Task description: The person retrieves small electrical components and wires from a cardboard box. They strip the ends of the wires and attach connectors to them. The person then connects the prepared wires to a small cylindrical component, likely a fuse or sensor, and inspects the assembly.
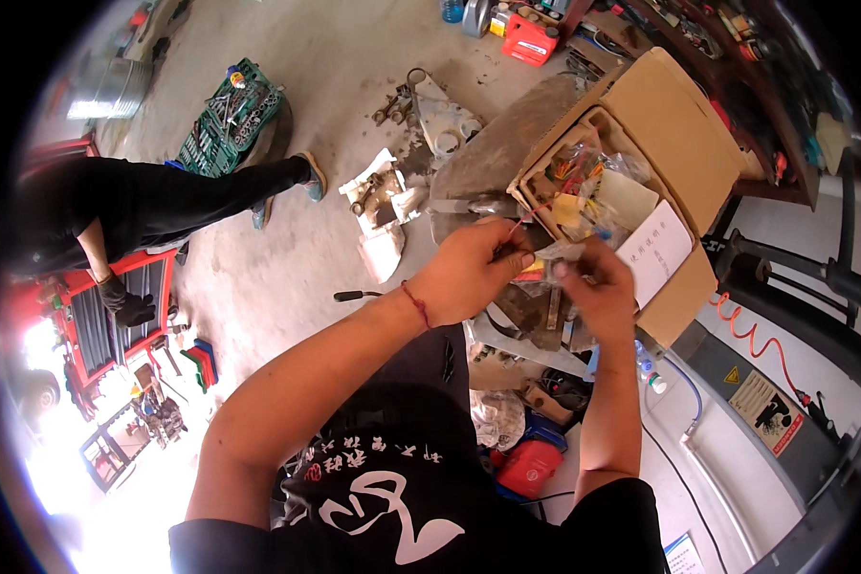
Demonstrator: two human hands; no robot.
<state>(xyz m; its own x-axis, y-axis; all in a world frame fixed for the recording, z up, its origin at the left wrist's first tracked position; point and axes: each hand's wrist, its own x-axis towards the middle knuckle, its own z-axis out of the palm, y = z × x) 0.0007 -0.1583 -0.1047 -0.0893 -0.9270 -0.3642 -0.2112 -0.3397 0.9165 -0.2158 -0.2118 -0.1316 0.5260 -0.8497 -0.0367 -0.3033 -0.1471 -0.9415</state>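
Observation:
My left hand (pixel 471 268) and my right hand (pixel 598 287) are close together over the near edge of an open cardboard box (pixel 677 105). Between them is a small clear plastic bag (pixel 557 252), pinched by the fingers of both hands. Something small, red and yellow, shows just below the bag; its kind is not clear. A thin red strand rises beside my left fingertips toward the box. Inside the box lie several small bagged parts (pixel 584 172) in red, yellow and other colours. A white printed sheet (pixel 656 251) leans on the box's right side, next to my right hand.
A person in black (pixel 134 206) with a dark glove stands at left, near a green open socket set (pixel 230 120). Metal arm parts (pixel 440 115) lie on the floor ahead. A red jug (pixel 529 40) stands at the back. Grey lift equipment (pixel 746 383) and an orange coiled hose are at right.

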